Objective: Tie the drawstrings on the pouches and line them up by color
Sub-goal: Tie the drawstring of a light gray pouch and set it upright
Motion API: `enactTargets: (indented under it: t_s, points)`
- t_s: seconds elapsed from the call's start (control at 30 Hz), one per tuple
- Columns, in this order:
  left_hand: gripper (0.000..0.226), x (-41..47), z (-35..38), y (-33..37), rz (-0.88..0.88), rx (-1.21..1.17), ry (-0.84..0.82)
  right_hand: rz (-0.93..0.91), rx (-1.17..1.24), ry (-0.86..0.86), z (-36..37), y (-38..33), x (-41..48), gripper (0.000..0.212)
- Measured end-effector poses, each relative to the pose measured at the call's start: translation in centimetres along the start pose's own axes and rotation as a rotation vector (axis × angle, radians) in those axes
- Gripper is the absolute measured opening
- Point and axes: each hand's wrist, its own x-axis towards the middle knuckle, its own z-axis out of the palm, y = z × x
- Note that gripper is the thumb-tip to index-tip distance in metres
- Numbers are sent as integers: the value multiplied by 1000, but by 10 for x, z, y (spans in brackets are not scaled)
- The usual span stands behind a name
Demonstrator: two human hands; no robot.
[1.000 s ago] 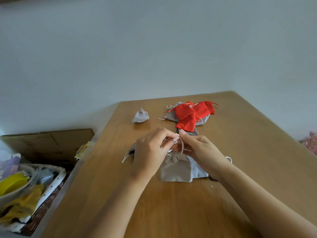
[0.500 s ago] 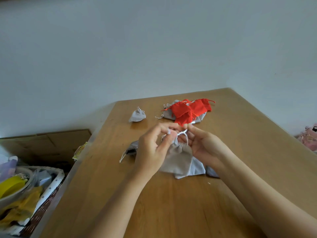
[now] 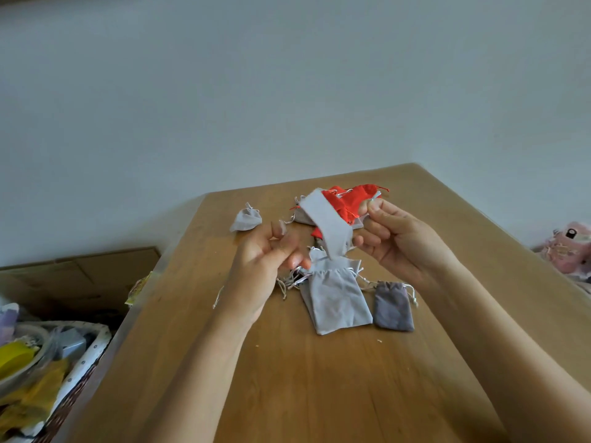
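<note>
A light grey pouch (image 3: 326, 220) hangs in the air over the wooden table (image 3: 319, 378), its bottom tipped up and to the left. My right hand (image 3: 396, 241) grips it at the gathered neck, thumb and forefinger pinched together. My left hand (image 3: 265, 263) is just left of the neck with curled fingers that seem to pinch a drawstring (image 3: 315, 250). Below lie a flat light grey pouch (image 3: 335, 302) and a dark grey pouch (image 3: 393, 306). A cinched grey pouch (image 3: 246, 219) sits far left. Red pouches (image 3: 355, 198) are piled on grey ones at the back.
Left of the table, below its edge, stand a wicker basket (image 3: 86, 356) of clutter with a yellow item and a cardboard box (image 3: 80, 273). A pink object (image 3: 572, 247) lies beyond the right edge. A wall rises close behind the table.
The hands have lifted the grey pouch off the pile and moved apart, and the pouch has swung bottom-up. The pouches beneath it, including the dark grey one, have come into sight.
</note>
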Motion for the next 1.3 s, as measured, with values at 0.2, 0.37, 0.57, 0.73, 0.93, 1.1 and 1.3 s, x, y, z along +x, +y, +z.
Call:
enactTargets:
  t_s: [0.2, 0.37, 0.57, 0.73, 0.93, 1.1, 1.3]
  points:
    - [21, 0, -8, -3, -97, 46, 18, 21, 3, -5, 2, 7, 1, 23]
    - [16, 1, -14, -13, -260, -50, 135, 101, -41, 37, -1, 18, 4, 23]
    - [27, -1, -12, -10, -191, 29, 128, 63, -200, -93, -3, 18, 0, 18]
    - [31, -5, 0, -9, -194, 299, 55, -24, -553, -253, 7, 30, -10, 27]
    - [32, -12, 2, -5, -353, 372, -257, -97, -690, -199, 12, 46, -11, 25]
    - [18, -13, 0, -4, -340, 351, -293, -189, -778, -156, 14, 46, -11, 17]
    - [33, -8, 0, -7, -373, 196, -22, -198, -875, -143, 11, 36, -11, 21]
